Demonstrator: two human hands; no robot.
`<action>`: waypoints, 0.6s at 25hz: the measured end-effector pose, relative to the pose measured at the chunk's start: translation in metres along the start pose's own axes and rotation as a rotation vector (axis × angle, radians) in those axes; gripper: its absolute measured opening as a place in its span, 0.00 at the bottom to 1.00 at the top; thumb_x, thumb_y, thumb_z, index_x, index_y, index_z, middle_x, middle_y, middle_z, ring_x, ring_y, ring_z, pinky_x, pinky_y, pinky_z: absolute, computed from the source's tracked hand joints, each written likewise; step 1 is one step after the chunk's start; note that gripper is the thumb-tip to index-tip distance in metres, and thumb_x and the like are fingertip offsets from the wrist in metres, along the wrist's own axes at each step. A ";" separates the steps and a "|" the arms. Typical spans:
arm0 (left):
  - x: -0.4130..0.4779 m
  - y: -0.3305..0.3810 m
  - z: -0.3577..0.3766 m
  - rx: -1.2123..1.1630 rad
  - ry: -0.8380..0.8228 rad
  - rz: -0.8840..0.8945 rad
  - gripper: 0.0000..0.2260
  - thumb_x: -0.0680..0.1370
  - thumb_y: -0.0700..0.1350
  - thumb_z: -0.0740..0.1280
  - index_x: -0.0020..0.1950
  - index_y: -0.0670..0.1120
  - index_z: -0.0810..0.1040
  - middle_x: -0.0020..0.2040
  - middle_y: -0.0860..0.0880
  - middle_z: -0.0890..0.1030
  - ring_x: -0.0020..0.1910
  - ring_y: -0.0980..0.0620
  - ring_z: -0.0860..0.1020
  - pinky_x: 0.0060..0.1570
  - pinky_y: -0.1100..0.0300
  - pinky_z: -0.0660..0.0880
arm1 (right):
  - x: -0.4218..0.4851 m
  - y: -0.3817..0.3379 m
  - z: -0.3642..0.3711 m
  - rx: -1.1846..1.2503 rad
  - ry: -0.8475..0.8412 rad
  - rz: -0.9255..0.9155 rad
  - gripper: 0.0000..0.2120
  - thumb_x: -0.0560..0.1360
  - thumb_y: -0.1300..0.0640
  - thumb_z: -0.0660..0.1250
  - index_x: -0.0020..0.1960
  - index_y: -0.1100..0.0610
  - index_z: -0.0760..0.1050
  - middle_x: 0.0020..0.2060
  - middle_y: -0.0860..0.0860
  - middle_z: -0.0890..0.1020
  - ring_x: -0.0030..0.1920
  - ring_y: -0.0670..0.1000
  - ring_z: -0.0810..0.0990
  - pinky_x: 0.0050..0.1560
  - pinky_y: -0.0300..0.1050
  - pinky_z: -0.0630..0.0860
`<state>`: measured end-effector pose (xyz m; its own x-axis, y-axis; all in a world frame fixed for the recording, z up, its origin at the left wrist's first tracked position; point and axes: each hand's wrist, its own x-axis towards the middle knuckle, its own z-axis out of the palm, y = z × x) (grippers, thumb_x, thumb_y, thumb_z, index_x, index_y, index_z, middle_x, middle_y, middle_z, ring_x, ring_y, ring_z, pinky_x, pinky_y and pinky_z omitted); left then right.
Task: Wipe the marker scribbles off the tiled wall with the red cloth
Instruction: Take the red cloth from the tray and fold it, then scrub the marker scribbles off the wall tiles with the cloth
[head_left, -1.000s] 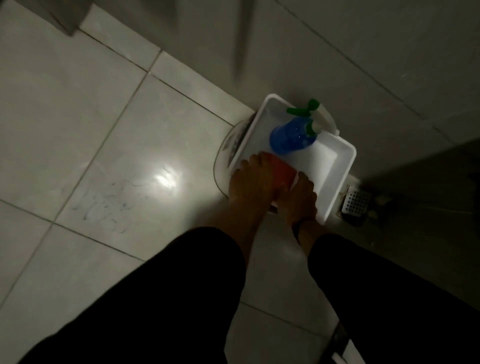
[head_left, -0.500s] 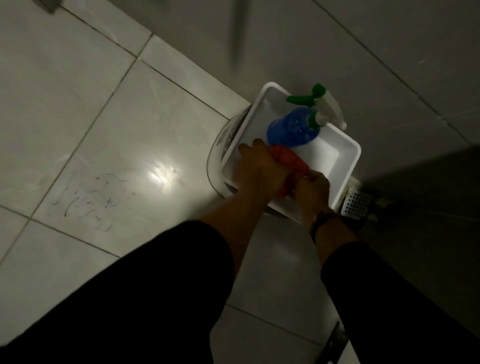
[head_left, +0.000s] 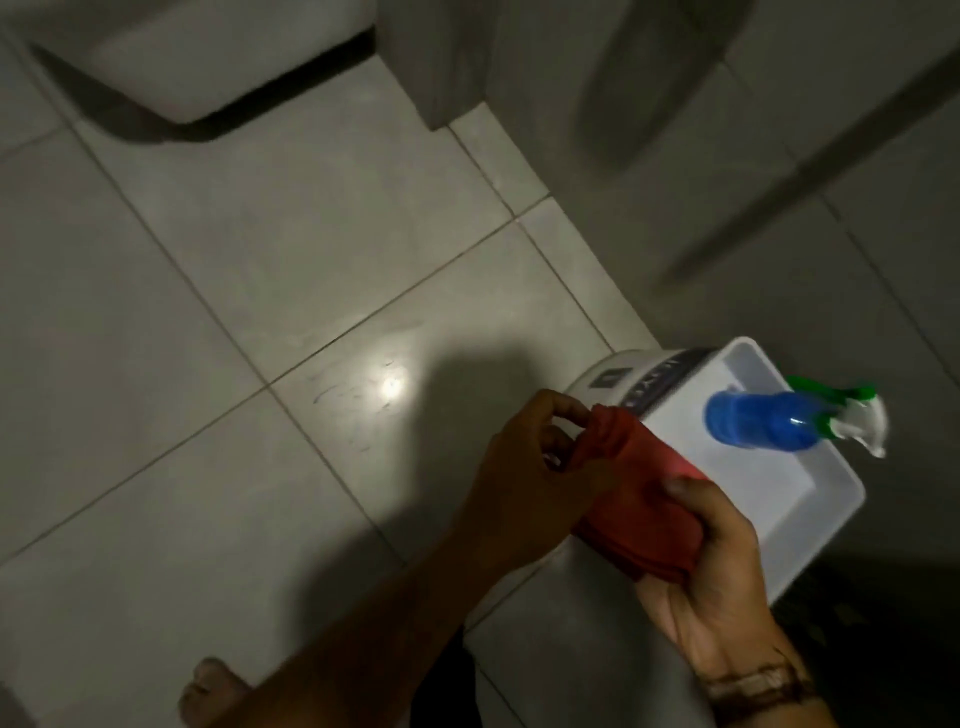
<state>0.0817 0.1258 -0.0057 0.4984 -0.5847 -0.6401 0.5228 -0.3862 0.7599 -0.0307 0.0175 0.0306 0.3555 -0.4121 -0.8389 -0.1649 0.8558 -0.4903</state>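
Observation:
The red cloth (head_left: 639, 499) is bunched between both hands, lifted just off the near-left corner of the white tub (head_left: 810, 525). My left hand (head_left: 524, 483) pinches its upper end with fingertips. My right hand (head_left: 711, 561) grips its lower end in the palm, thumb on top. Faint marker scribbles (head_left: 345, 410) show on a glossy pale tile to the left of the hands, beside a bright light reflection. The room is dim.
A blue spray bottle (head_left: 763, 423) with a green and white trigger lies in the tub. The tub rests on a white round appliance (head_left: 618, 376). A white fixture (head_left: 218, 67) stands at the top left. A bare foot (head_left: 208, 691) shows at the bottom.
Both hands have lifted the red cloth out of the tub and pulled it toward me. The camera has swung, so the tub now sits at the right and the scribbles near the middle.

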 end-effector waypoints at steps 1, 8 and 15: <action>-0.003 -0.011 -0.021 -0.017 0.039 0.004 0.18 0.62 0.60 0.71 0.51 0.63 0.79 0.35 0.60 0.84 0.33 0.63 0.81 0.35 0.69 0.75 | 0.008 0.016 0.012 -0.041 -0.049 0.021 0.19 0.71 0.55 0.67 0.57 0.54 0.91 0.56 0.60 0.91 0.53 0.59 0.92 0.59 0.63 0.87; 0.017 -0.164 -0.182 0.163 0.432 -0.090 0.22 0.73 0.69 0.68 0.64 0.62 0.79 0.57 0.58 0.86 0.55 0.54 0.86 0.62 0.50 0.81 | 0.109 0.154 0.098 -0.325 -0.122 0.196 0.18 0.83 0.56 0.63 0.66 0.62 0.85 0.70 0.63 0.84 0.72 0.63 0.83 0.76 0.63 0.77; 0.061 -0.368 -0.314 0.809 0.678 -0.232 0.38 0.84 0.68 0.53 0.90 0.50 0.53 0.91 0.43 0.53 0.90 0.40 0.52 0.86 0.36 0.51 | 0.302 0.230 0.149 -1.268 -0.047 -0.530 0.14 0.83 0.63 0.62 0.63 0.69 0.79 0.57 0.72 0.82 0.51 0.64 0.83 0.56 0.64 0.79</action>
<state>0.1364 0.4562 -0.3603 0.8550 -0.0159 -0.5184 0.1658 -0.9387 0.3021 0.1754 0.1362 -0.3004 0.6647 -0.5644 -0.4896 -0.7116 -0.2784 -0.6451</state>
